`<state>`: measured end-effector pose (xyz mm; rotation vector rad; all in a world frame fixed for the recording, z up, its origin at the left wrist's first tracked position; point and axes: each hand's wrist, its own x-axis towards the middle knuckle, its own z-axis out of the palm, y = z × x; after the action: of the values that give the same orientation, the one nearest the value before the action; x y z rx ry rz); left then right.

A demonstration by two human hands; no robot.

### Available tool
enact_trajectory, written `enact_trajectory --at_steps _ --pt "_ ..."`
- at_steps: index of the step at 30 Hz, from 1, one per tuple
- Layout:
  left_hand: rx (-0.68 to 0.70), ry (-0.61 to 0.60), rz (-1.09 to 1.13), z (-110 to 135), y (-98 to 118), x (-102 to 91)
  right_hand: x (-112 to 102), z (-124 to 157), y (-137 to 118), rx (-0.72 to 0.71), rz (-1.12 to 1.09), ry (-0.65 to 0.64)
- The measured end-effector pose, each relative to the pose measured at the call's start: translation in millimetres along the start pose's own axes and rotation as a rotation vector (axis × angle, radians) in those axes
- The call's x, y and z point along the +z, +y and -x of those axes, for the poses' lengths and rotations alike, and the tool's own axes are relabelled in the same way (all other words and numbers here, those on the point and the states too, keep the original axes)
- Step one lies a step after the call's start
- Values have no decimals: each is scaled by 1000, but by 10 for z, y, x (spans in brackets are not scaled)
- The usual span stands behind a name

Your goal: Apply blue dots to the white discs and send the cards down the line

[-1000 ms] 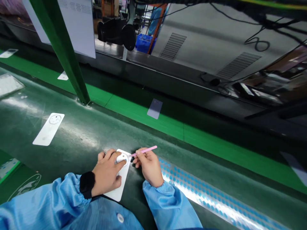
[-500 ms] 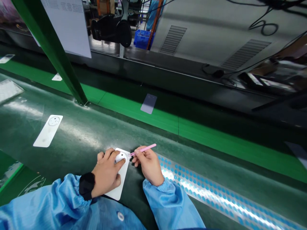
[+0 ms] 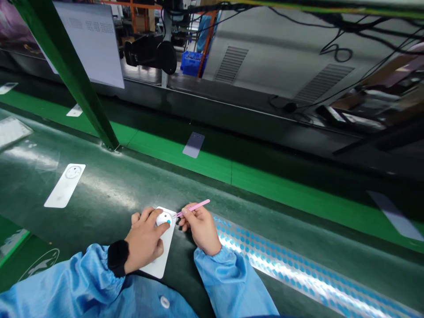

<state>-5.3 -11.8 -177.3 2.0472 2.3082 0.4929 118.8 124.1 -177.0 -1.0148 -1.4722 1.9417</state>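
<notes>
A white phone back cover (image 3: 158,266) lies flat on the bench in front of me. My left hand (image 3: 145,240) is closed over its upper part, with thumb and index finger bent around the round camera area (image 3: 163,216). By the thumb tip shows a small blue dot (image 3: 168,221). Pink tweezers (image 3: 196,206) are pinched in my right hand (image 3: 201,227), their thin tips at the right edge of the camera area. Whether the tips hold anything is too small to tell. Beside my right wrist runs a clear sheet of blue dots (image 3: 265,249).
Another white back cover (image 3: 63,187) lies on the bench at left. Beyond the bench, a green strip (image 3: 215,165) carries several panels, one grey (image 3: 194,145). A green post (image 3: 79,84) rises at the left. A clear bag or sheet (image 3: 12,131) lies at the far left.
A blue dot now shows by my left thumb tip. Both hands keep nearly the same hold. The view has shifted slightly, and the panels on the green strip appear farther left.
</notes>
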Motion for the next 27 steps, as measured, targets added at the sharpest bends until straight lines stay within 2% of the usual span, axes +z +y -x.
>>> enact_trajectory --at_steps 5,13,20,24,27 --pt "-34 -57 19 -15 -4 -14 12 -7 -14 2 -9 8" --pt "-119 -281 93 -110 7 -156 9 -31 31 -5 -53 4" --pt "-138 -515 129 -457 -26 -286 23 -73 -29 51 -273 15" --pt "-214 -566 123 -633 -65 -315 -9 -89 -62 65 -393 -23" --pt "-206 -560 133 -800 -193 -425 -30 -102 -53 65 -441 -34"
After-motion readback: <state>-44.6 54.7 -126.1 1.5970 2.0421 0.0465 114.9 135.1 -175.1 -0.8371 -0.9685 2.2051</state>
